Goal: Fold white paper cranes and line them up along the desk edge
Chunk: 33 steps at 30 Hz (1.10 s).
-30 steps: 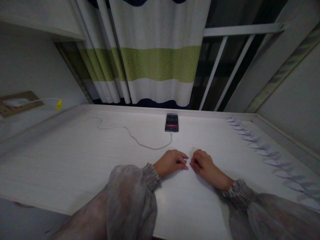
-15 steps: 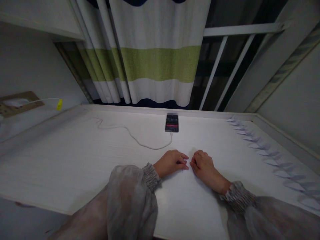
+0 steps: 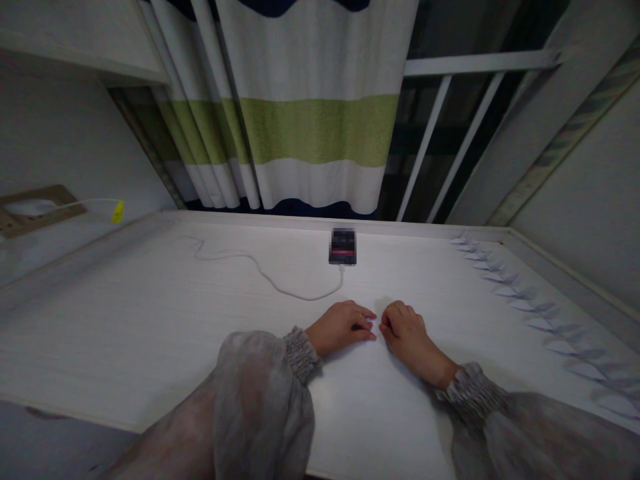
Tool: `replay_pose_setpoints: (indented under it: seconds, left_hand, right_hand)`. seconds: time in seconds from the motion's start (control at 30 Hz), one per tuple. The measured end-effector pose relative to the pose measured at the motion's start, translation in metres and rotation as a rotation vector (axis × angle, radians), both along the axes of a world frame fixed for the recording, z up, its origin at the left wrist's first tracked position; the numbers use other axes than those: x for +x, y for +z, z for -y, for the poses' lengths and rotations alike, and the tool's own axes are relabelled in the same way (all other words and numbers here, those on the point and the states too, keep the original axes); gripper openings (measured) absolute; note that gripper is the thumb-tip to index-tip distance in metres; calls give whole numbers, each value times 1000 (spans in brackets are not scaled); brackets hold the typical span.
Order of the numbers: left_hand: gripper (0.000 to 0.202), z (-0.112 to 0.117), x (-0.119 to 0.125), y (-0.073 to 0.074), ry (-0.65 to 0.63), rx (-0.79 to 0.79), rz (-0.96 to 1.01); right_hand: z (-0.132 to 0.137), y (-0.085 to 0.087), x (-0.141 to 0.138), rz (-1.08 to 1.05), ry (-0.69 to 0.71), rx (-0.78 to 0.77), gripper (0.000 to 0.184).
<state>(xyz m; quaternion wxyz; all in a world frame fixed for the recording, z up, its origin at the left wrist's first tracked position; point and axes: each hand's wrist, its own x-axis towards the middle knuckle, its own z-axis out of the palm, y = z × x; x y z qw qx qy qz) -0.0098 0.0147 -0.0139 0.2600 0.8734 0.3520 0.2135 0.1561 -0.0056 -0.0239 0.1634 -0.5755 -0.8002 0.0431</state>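
Note:
Low over the white tabletop, my left hand (image 3: pixel 345 327) and my right hand (image 3: pixel 405 333) face each other with a narrow gap between the fingertips. A small pale piece that looks like white paper (image 3: pixel 371 325) shows at the left fingertips, hard to make out against the white surface. My left fingers are curled, thumb and forefinger bent around it. My right hand is closed in a pinch at its other side; the fingers hide most of what they hold. Grey gathered sleeves cover both forearms.
A phone (image 3: pixel 343 247) with a blurred screen lies beyond my hands, joined to a white cable (image 3: pixel 280 288) running left. Several folded white papers (image 3: pixel 523 305) stand in a row along the right side. A raised ledge (image 3: pixel 280 219) borders the back, below a striped curtain (image 3: pixel 320 130).
The view has shifted very slightly. Both hands keep almost the same pose and place.

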Motion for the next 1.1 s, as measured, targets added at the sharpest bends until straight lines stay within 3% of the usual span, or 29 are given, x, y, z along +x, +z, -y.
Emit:
replay_pose_setpoints:
  seconds: [0.23,0.43,1.1]
  left_hand:
    - [18,2,2,0,32,11,17]
    - [18,1,2,-1,-18,56,12]
    - [26,3,-3,12,-32,-29,-49]
  right_hand:
    - [1,0,-1,27,-6,14,8]
    - [2,3,-1,28,-11,-30,8]
    - [-1,4,1,36,10,-60,10]
